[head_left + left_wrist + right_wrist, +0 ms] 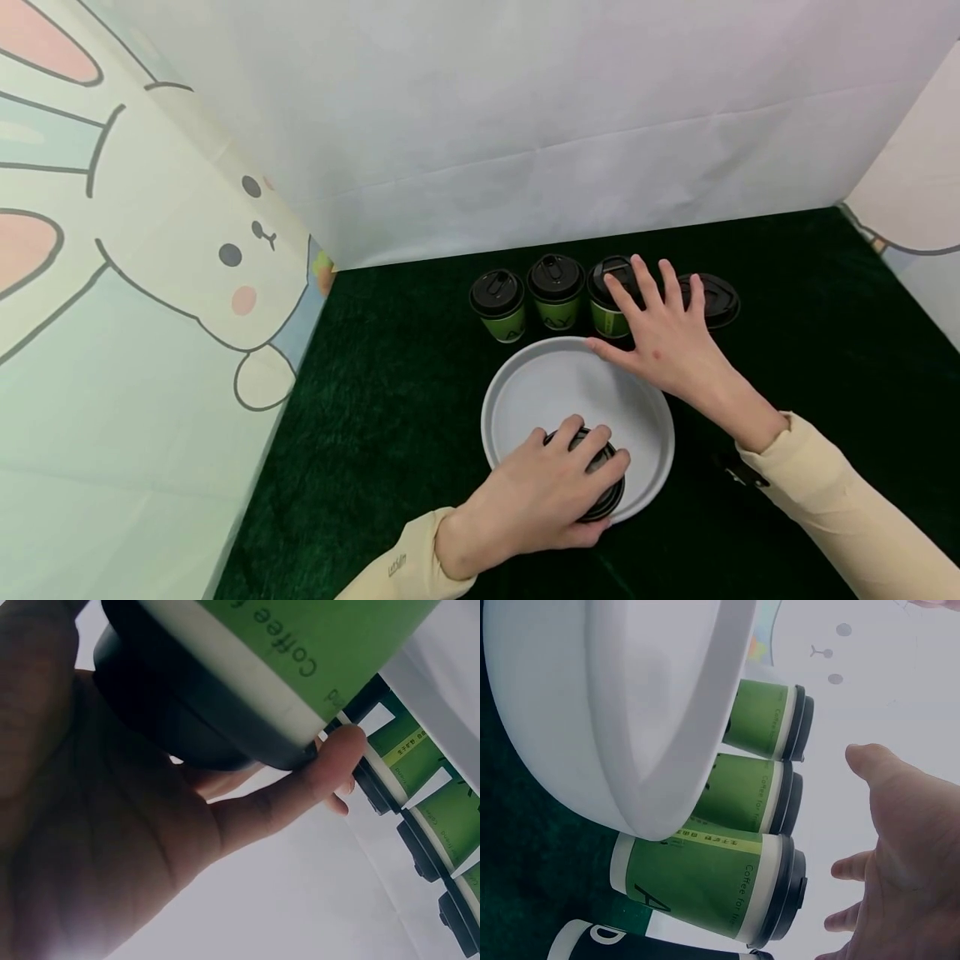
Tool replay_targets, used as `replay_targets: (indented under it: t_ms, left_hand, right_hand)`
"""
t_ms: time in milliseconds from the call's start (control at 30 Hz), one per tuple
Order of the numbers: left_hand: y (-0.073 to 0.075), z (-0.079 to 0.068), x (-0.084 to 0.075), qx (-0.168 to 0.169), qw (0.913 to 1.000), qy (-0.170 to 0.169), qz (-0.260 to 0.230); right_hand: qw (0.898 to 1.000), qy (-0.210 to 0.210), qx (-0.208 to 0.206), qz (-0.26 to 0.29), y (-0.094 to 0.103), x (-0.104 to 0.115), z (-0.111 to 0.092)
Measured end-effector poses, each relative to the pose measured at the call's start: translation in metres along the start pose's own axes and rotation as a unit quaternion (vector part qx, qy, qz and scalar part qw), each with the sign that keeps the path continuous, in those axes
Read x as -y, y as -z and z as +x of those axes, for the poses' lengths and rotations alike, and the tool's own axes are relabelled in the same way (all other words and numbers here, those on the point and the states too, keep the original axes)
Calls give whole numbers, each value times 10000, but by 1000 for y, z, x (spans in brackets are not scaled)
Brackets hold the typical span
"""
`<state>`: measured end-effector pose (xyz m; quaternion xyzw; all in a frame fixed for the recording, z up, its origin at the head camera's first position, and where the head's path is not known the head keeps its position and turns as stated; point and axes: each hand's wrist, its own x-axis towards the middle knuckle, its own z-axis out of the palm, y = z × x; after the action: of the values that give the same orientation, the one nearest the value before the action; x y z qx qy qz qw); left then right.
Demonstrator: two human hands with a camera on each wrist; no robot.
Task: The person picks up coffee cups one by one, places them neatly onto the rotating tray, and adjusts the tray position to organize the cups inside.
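Note:
My left hand [536,496] grips a green paper coffee cup [330,645] from above, fingers curled round its black lid [611,496]. In the head view the cup stands over the near part of a round white tray [525,392], its body hidden under the lid and hand. The right hand [667,346] is spread with nothing in it, above the tray's far right rim. Just beyond its thumb and forefinger is a lidded green cup [609,321]; its fingertips overlap a black-lidded dark cup [720,302] in this view.
Two more lidded green cups, one at the left [498,307] and one in the middle [556,292], stand in a row behind the tray. Dark green cloth [375,433] covers the table. A white backdrop [525,150] rises behind, and a rabbit-print panel [172,250] borders the left.

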<state>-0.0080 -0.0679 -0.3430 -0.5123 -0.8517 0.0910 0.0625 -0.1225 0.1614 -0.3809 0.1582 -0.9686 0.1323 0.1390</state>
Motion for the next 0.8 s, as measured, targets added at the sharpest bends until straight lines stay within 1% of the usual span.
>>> replay_targets:
  t_ms: [167, 333, 500, 800]
  left_hand:
    - [-1, -1, -1, -8, 10000, -7, 4]
    - [-2, -2, -1, -14, 10000, -13, -17]
    - [-2, -2, -1, 11, 10000, -51, -25]
    - [-2, -1, -1, 192, 9996, -53, -176]
  right_hand:
    - [10000, 6, -3, -3, -1, 0, -1]
    - [9999, 42, 55, 157, -3, 3, -4]
    - [9999, 123, -20, 120, -5, 6, -8]
    - [9997, 189, -80, 159, -7, 15, -23]
